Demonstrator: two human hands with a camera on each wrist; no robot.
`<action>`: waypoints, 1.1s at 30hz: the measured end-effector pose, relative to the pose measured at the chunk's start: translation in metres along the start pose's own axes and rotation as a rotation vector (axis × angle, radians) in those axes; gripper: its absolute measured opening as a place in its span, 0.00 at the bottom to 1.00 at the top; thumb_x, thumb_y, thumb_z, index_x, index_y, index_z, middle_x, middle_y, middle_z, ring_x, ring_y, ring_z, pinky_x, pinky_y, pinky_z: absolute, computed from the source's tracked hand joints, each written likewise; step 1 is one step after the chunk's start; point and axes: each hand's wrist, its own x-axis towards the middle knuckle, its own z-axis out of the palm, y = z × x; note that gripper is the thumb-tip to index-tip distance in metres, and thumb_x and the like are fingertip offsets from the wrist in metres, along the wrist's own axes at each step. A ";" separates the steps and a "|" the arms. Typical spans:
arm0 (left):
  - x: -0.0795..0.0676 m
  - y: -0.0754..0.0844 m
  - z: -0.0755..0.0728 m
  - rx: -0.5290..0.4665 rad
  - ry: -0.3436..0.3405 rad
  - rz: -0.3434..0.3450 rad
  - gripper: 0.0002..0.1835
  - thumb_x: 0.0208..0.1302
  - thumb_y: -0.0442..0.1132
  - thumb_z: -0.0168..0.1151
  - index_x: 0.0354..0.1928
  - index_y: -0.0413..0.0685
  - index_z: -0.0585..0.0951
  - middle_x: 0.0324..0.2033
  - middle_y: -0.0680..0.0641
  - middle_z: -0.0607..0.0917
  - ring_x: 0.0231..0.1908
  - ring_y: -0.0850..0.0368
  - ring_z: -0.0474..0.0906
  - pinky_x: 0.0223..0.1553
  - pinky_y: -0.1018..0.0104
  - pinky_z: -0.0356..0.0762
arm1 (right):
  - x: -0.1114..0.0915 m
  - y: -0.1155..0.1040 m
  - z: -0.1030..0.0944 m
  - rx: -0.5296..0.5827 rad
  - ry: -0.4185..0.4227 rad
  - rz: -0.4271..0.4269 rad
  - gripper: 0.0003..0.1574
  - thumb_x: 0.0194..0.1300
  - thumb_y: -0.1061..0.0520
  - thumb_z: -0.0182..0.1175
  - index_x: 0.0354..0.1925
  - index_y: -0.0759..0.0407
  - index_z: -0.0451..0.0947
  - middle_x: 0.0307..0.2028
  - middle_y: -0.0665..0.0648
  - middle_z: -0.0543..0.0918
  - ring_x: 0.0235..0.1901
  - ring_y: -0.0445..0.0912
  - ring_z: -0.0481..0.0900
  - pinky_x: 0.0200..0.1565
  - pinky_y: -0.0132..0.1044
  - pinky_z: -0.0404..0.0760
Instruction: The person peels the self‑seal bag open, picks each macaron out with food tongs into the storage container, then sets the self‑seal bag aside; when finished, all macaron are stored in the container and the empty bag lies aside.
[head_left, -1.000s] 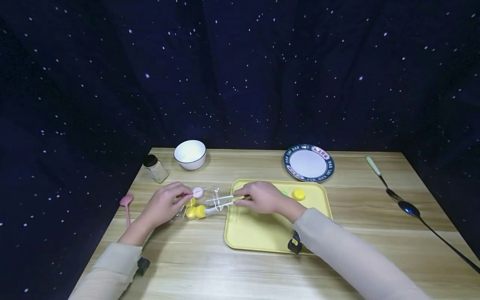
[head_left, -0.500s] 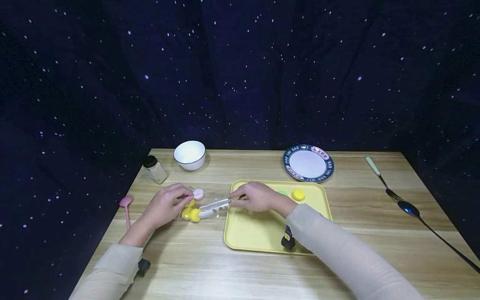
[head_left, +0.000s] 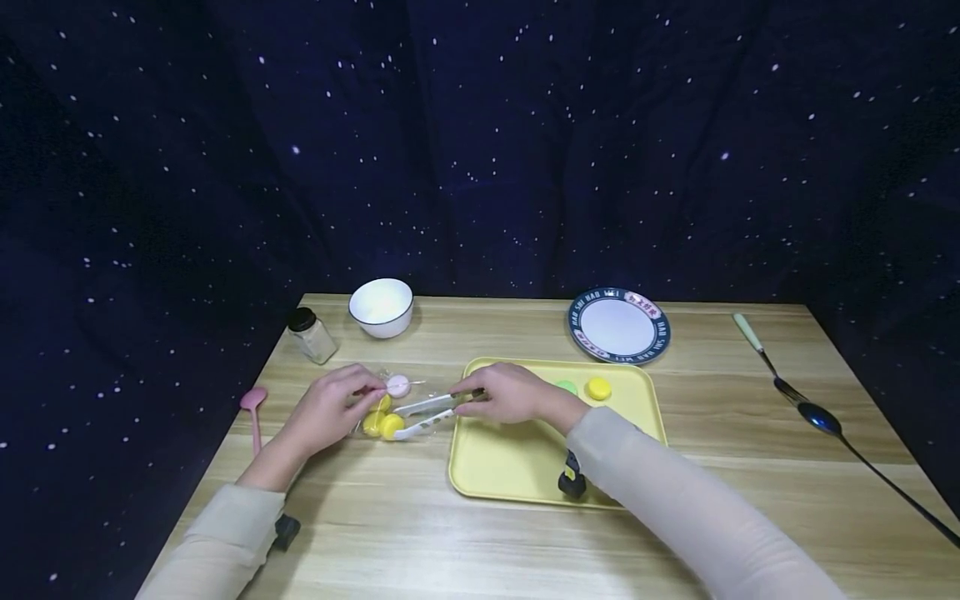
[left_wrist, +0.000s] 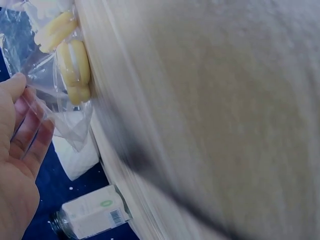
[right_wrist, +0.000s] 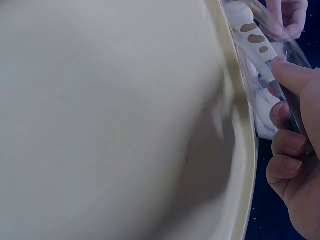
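Note:
My left hand [head_left: 337, 406] pinches the edge of a clear plastic bag [left_wrist: 47, 80] between thumb and fingers. Inside it lie several yellow macarons [head_left: 392, 427] and a pale pink one [head_left: 397, 386]. In my right hand [head_left: 504, 393], over the tray's left rim, is a pair of tongs [head_left: 423, 427] with white, brown-spotted arms. The arms stand apart and reach into the bag, the lower tip right at a yellow macaron. On the yellow tray [head_left: 495, 475] lie another yellow macaron [head_left: 598, 388] and a green one [head_left: 566, 387], partly behind the right hand.
A white bowl [head_left: 381, 308] and a black-lidded jar [head_left: 312, 335] stand at the back left. The pink spoon [head_left: 254, 400] lies by the left edge. Behind the tray is a blue-rimmed plate [head_left: 618, 326]; at the right lie a fork [head_left: 767, 360] and a dark spoon [head_left: 819, 417].
My right hand has shifted slightly left, taking the tongs deeper into the bag. The tongs' arms now stand wider apart. The left hand has stayed nearly still.

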 end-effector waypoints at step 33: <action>-0.005 -0.004 -0.002 -0.002 0.031 0.011 0.05 0.60 0.39 0.68 0.37 0.55 0.83 0.35 0.62 0.81 0.33 0.69 0.75 0.35 0.71 0.78 | -0.019 0.006 0.000 -0.065 0.103 -0.001 0.18 0.66 0.39 0.58 0.51 0.39 0.82 0.27 0.36 0.76 0.22 0.35 0.70 0.22 0.32 0.70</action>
